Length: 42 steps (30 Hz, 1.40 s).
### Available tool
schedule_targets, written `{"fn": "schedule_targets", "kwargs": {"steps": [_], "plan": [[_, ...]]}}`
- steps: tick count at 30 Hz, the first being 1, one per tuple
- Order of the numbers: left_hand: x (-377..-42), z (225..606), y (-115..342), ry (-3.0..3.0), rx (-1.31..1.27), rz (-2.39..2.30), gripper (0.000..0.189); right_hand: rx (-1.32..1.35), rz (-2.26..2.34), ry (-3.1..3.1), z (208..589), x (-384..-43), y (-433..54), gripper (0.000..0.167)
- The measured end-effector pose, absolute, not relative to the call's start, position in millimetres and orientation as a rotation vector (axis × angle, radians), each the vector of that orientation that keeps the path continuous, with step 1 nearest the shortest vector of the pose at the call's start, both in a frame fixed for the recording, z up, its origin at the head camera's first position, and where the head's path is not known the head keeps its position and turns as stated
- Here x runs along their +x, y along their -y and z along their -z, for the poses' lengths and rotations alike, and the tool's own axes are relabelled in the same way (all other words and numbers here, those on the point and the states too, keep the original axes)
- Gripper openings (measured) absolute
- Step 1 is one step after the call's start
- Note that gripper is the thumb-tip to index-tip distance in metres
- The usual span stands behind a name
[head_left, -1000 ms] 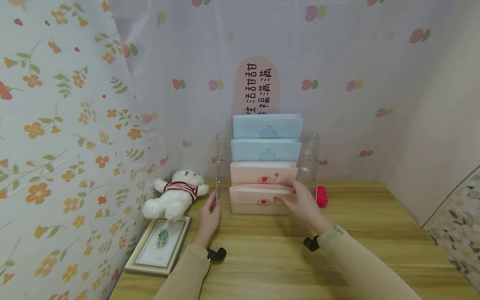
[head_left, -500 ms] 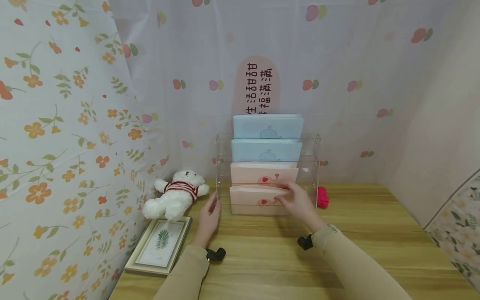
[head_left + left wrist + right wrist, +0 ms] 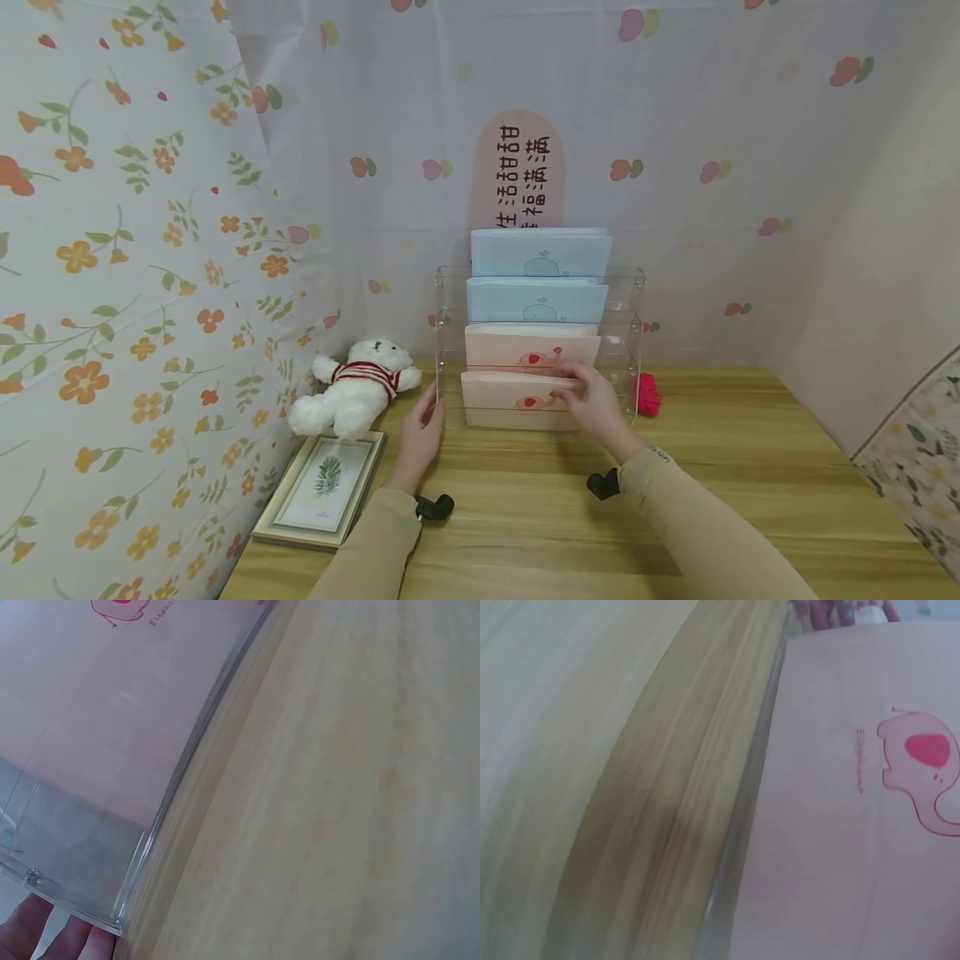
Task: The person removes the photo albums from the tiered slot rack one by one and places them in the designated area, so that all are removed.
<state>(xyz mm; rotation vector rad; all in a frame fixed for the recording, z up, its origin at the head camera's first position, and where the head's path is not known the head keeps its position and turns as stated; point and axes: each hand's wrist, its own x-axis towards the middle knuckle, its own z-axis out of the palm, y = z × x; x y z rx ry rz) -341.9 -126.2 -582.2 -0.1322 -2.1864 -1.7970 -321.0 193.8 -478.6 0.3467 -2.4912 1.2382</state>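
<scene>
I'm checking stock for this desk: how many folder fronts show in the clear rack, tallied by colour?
Blue fronts: 2
Pink fronts: 2
Total: 4

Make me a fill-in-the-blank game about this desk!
1. The hand pinching the front folder is the ____ one.
2. The drawing on that folder shows an ____.
3. The back folders in the clear rack are light ____.
4. The sweater on the teddy bear has red and white ____.

Missing words: right; elephant; blue; stripes.
</scene>
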Motion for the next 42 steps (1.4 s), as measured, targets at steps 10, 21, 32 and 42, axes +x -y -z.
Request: {"fn": "schedule_targets", "kwargs": {"steps": [10,21,32,42], "plan": [[-340,579,124,2.208,-0.108,1.764,0.048,0.320,-1.229,2.374,452,-310,-180,0.031],[-341,581,125,2.184,-0.133,1.769,0.047,0.244,-1.294,2.483,426,-276,-178,0.031],[-341,581,126,2.207,-0.114,1.765,0.049,0.152,-1.489,2.692,452,-259,-182,0.028],[-341,582,126,2.196,-0.136,1.697,0.048,0.350,-1.249,2.740,480,-271,-190,0.033]]}}
